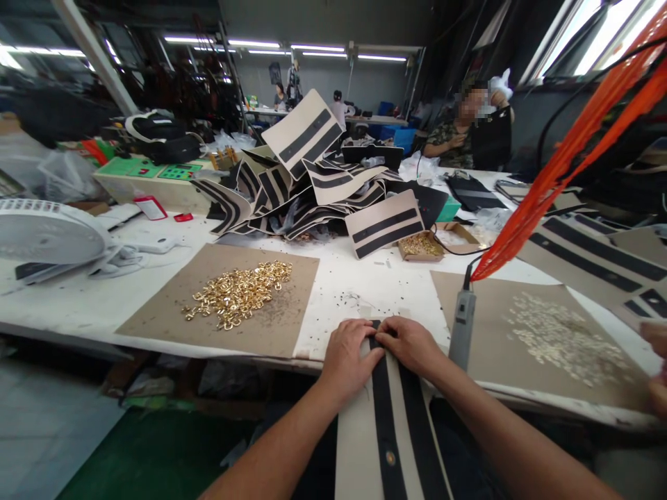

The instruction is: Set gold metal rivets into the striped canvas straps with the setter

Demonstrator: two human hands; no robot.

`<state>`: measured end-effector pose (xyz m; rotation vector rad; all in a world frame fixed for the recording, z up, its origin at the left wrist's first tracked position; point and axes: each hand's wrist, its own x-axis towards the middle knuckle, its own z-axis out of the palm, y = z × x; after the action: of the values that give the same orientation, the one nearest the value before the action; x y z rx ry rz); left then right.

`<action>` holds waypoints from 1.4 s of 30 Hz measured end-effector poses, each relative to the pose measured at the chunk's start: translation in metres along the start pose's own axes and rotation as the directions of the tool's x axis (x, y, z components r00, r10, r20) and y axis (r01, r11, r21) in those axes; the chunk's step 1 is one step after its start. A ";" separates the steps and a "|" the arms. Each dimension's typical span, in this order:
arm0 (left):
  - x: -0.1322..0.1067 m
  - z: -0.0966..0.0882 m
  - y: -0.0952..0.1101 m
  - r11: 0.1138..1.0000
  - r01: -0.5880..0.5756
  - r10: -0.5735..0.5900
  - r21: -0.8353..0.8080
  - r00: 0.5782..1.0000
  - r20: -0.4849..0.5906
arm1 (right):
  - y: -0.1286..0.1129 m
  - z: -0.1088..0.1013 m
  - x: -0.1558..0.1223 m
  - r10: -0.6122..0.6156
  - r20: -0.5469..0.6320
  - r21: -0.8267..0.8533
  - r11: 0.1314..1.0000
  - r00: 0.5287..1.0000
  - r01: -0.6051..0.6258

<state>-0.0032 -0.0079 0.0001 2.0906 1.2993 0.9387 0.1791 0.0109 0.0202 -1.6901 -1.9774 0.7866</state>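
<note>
Lying beneath the fingers [360,328] is the far end of the striped panel [385,417].

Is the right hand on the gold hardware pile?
No, the right hand is beside the left hand at the far end of the black-striped beige panel.

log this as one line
left hand: on beige black-striped panel | right hand: at panel's far end | gold metal fittings: on brown sheet

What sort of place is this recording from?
Probably a factory workshop: a heap of striped panels and a pile of gold-coloured fittings lie on a worktable, and another person holds up a dark piece.
</note>
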 end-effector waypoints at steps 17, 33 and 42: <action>0.002 -0.003 0.003 1.000 0.016 -0.016 -0.002 1.000 0.014 | 0.064 -0.049 -0.082 0.465 -0.492 0.328 0.882 0.736 -0.339; 0.001 -0.004 0.006 0.999 0.043 -0.043 -0.005 0.999 0.018 | -0.059 -0.015 -0.002 0.261 -0.445 0.786 0.572 0.857 0.234; 0.002 -0.006 0.007 0.999 0.049 -0.048 -0.004 0.997 0.056 | -0.057 0.004 0.011 0.173 -0.426 0.720 0.659 0.888 0.216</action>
<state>-0.0036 -0.0089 0.0092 2.0570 1.3121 0.8564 0.1327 0.0157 0.0543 -1.1701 -1.0789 0.9158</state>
